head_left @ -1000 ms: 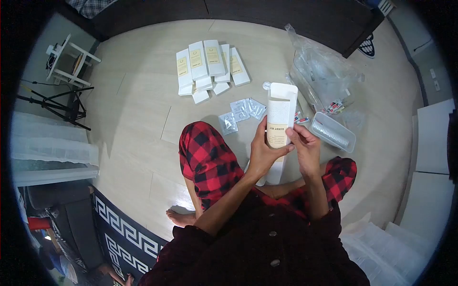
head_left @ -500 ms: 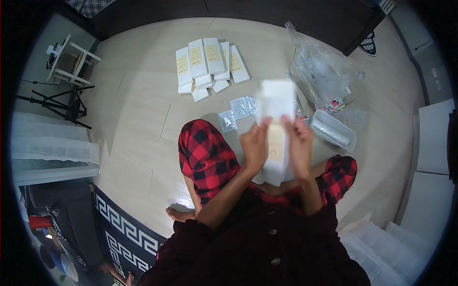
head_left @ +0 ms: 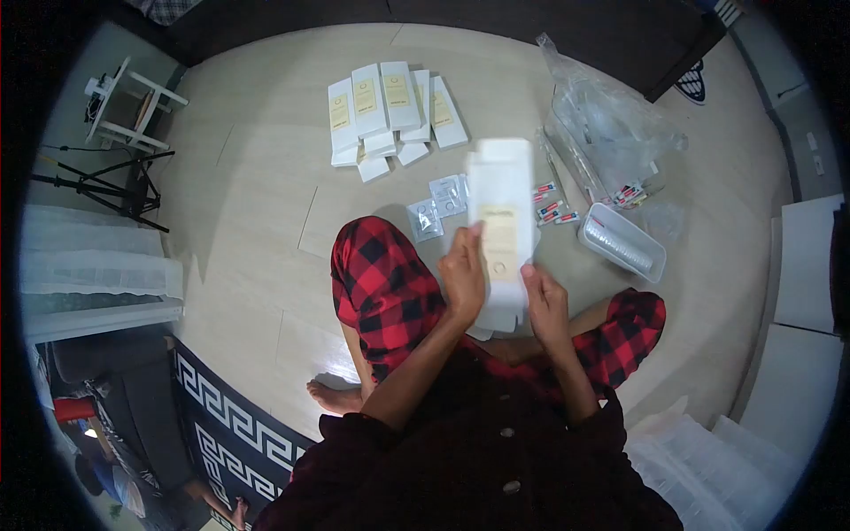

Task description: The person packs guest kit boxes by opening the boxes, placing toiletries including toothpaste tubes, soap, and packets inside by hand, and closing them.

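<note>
A white box (head_left: 502,190) with a pale yellow label is held upright between my hands, slightly blurred. My left hand (head_left: 463,276) grips its left edge. On its lower right edge, my right hand (head_left: 545,299) pinches with thumb and fingers. The box's top end looks flat, its flap not clear. Under its lower end, other white pieces show partly. Just left of the box lie silver sachets (head_left: 426,219), one partly covered. Small red and white tubes (head_left: 551,212) lie to its right.
Labelled white boxes (head_left: 399,97) are piled at the back. At right are a clear plastic bag (head_left: 611,115) and a white tray (head_left: 622,242) of round clear-wrapped items. A tripod (head_left: 115,190) and small shelf (head_left: 133,111) stand left. Another person's arm (head_left: 212,503) shows lower left.
The box's top flap, upright earlier, no longer stands out. Both hands moved up to the box's top, then down its sides. The tubes beside it are now more visible.
</note>
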Demonstrator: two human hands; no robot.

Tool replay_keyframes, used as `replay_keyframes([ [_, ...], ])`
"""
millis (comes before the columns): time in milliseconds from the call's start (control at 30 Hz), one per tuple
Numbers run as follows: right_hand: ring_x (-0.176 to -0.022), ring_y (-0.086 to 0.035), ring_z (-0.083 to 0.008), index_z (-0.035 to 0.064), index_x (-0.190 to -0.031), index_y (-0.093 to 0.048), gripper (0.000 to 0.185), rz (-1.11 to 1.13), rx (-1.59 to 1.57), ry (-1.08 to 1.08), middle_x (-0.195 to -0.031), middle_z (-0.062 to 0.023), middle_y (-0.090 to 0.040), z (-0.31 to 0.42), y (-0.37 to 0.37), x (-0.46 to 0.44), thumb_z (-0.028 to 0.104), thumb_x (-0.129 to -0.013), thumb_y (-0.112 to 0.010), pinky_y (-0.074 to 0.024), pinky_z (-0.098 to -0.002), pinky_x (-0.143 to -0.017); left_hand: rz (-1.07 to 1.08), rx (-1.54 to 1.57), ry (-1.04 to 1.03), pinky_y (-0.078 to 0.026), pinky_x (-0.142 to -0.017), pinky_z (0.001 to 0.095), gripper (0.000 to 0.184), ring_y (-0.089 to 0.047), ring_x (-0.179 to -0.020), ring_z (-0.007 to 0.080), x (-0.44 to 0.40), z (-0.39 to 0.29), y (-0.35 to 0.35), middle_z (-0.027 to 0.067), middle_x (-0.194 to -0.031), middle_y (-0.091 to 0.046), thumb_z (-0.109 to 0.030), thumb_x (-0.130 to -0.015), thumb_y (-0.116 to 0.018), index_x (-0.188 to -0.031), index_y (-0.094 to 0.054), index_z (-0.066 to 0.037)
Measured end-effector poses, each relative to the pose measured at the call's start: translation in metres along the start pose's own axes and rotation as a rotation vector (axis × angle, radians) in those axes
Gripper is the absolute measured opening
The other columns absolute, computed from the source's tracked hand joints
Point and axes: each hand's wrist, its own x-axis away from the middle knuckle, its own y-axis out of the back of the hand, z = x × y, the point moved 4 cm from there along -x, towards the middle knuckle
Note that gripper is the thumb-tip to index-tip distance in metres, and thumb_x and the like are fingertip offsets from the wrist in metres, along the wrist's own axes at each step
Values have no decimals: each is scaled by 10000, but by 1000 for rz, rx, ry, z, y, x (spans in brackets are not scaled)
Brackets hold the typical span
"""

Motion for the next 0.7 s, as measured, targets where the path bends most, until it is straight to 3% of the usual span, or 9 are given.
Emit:
replay_keyframes([
  [67,-940,-590,-222,-5,-1320,-396,484,-79,87,76,-1084,-164,-614,12,4,-6,215,-911,-534,-441,-340,-834,292,-339,-78,-450,-614,332,281,-573,-698,173,23,17,-19,159,-757,-567,-250,-952,-452,-956,-513,24],
  [100,-1007,-563,-252,1,-1360,-310,533,-179,60,269,-1175,-183,-554,22,8,-13,205,-914,-520,-419,-349,-876,294,-337,-82,-450,-614,332,281,-573,-698,173,32,20,-24,159,-757,-567,-250,-952,-452,-956,-513,24],
  [133,-1073,-537,-282,6,-1400,-225,589,-280,35,461,-1266,-202,-494,31,13,-13,196,-917,-505,-397,-357,-919,338,-5,-99,-450,-710,299,297,-562,-828,163,41,17,-30,147,-941,-562,-219,-948,-460,-1113,-454,28],
  [167,-1073,-537,-282,6,-1400,-225,589,-288,39,459,-1266,-202,-494,26,13,-14,196,-917,-505,-397,-357,-919,380,328,-110,-449,-806,265,401,-551,-957,152,47,16,-35,136,-1125,-557,-187,-943,-469,-1270,-396,32],
  [200,-1088,-524,-270,2,-1395,-230,592,-253,19,428,-1293,-196,-463,15,10,-15,195,-913,-514,-390,-350,-929,413,413,-77,-385,-935,294,522,-477,-1119,219,44,11,-36,146,-1288,-415,-129,-927,-477,-1367,-242,26],
  [300,-1085,-521,-241,1,-1389,-237,595,-146,-121,302,-1290,-182,-453,-3,3,-7,185,-905,-528,-397,-334,-924,463,270,-272,-299,-1014,313,596,-372,-1232,223,27,-6,-29,162,-1364,-328,-99,-917,-484,-1411,-164,0],
  [533,-1037,-522,-169,51,-1392,-247,585,-87,-272,225,-1114,-95,-525,-27,12,-8,111,-890,-542,-416,-267,-849,658,531,-73,-225,-1059,312,599,-278,-1307,223,33,19,-38,161,-1424,-266,-82,-920,-467,-1417,-143,0],
  [633,-967,-533,-142,37,-1330,-351,498,-59,-237,194,-1024,-60,-548,-36,17,-9,114,-884,-560,-424,-251,-812,641,398,-151,-305,-1019,310,590,-338,-1273,215,32,20,-35,155,-1399,-313,-91,-917,-484,-1416,-176,-23],
  [700,-896,-536,-128,34,-1254,-433,399,-73,-175,177,-1001,-60,-563,-44,23,-9,139,-890,-557,-432,-246,-772,685,405,-57,-422,-915,303,509,-463,-1165,222,33,23,-34,149,-1308,-422,-102,-911,-506,-1376,-303,-60],
])
